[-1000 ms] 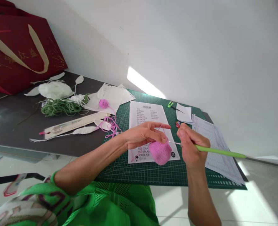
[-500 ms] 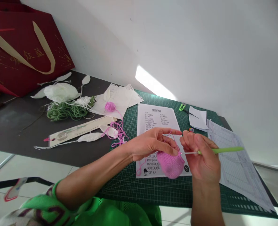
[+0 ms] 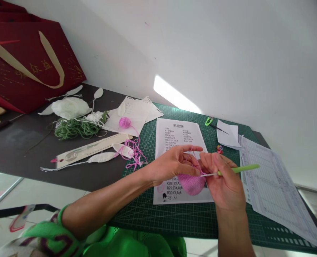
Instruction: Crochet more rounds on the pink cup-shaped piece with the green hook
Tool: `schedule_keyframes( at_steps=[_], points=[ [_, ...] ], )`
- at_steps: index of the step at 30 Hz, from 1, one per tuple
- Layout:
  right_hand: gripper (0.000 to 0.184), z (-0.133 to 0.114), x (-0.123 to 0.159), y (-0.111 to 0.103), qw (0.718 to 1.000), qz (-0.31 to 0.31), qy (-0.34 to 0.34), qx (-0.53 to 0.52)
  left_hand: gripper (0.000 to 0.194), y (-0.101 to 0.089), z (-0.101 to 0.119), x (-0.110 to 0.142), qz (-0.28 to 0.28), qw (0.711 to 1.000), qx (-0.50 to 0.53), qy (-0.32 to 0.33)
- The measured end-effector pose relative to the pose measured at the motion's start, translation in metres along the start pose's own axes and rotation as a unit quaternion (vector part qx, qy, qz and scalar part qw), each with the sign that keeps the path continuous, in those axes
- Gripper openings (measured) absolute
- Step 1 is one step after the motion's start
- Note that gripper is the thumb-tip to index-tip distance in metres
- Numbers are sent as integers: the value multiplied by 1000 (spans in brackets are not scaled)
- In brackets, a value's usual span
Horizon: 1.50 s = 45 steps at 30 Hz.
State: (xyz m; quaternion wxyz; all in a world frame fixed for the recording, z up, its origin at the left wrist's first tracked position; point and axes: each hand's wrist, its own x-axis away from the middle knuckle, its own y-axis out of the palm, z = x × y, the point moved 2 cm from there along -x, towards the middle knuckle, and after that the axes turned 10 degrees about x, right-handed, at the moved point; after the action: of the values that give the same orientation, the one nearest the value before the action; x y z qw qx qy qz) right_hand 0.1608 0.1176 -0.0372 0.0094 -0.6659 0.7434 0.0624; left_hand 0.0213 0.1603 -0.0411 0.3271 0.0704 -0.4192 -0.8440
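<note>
Now right hand (image 3: pixel 226 180) closer to pink crochet (image 3: pixel 192 185).

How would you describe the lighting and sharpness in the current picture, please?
In the head view, a bright, hard-edged patch of light glares on the wall; in the head view, the pink crochet piece is partly shaded beneath the left hand, and the tip of the hook is too fine to make out; in the head view, entries on the lined sheet are unreadable.
</note>
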Motion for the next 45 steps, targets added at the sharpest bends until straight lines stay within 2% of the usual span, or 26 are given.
schedule_keyframes(
  at_steps=[3,6,8,10,12,13,15,19,21,26,29,33,36,40,43,45],
  points=[
    [48,5,3,-3,995,58,-44,65,68,3,-1,1,0,1000,-8,-3],
    [46,8,8,-6,964,149,-120,187,83,6,1,3,-9,1000,-5,8],
    [40,6,11,-5,917,184,-205,289,89,7,3,4,-12,1000,-11,17],
    [33,3,14,-2,855,188,-304,375,92,7,5,5,-15,999,-21,21],
    [27,0,14,0,805,186,-376,420,93,7,5,6,-17,999,-30,24],
    [25,-1,14,0,791,185,-395,429,93,7,5,6,-17,999,-33,25],
    [23,-2,12,0,787,183,-402,431,93,8,5,6,-16,999,-39,28],
    [27,-1,8,0,807,185,-400,392,95,11,5,6,16,997,-51,52],
    [29,0,8,0,801,204,-420,375,90,11,6,5,29,997,-32,69],
    [30,1,10,2,764,236,-464,381,51,5,8,3,31,994,84,55],
    [28,1,11,1,747,238,-463,414,39,2,7,2,24,993,106,46],
    [26,2,10,-5,715,246,-477,447,41,3,5,4,39,997,41,46],
    [24,2,7,-14,702,253,-482,459,41,4,4,6,53,997,-25,44],
    [22,3,5,-22,692,243,-480,481,41,3,2,5,23,995,-91,30],
    [20,4,4,-23,699,231,-477,480,39,2,2,4,18,993,-118,27],
    [22,3,2,-23,724,230,-460,460,39,1,4,5,25,991,-126,34]
  ],
)
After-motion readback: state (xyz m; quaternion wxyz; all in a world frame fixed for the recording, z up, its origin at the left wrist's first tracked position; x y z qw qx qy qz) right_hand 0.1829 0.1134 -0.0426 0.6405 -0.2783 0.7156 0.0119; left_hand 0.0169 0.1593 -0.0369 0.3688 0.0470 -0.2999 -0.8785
